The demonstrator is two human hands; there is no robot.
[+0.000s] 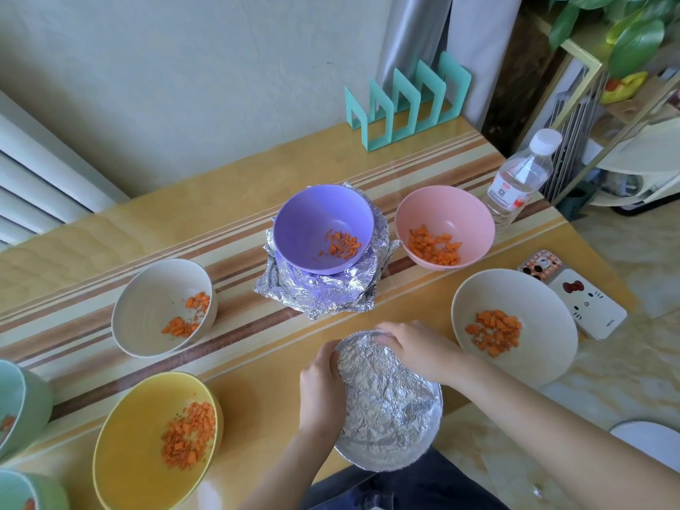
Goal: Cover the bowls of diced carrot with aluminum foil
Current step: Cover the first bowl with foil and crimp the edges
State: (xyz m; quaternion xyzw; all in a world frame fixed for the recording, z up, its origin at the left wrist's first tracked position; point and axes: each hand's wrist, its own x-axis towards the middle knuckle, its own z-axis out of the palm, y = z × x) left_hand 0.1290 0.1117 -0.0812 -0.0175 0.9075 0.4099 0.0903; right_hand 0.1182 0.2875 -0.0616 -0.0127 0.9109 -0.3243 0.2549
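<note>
- Foiled bowl (pixel 386 410): directly nearer the viewer than the purple bowl (pixel 323 222).
- Left hand (pixel 322 384): fingers curled round its left rim.
- Right hand (pixel 415 347): fingers curled over its far rim.

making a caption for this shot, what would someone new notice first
First the shiny foil-covered bowl at the near edge of the table, with the left hand and right hand gripping its rim on either side. Behind it, a purple bowl sits on a heap of crumpled foil. Around them, open bowls show bright orange diced carrot, such as the yellow bowl near left and the pink bowl far right.
</note>
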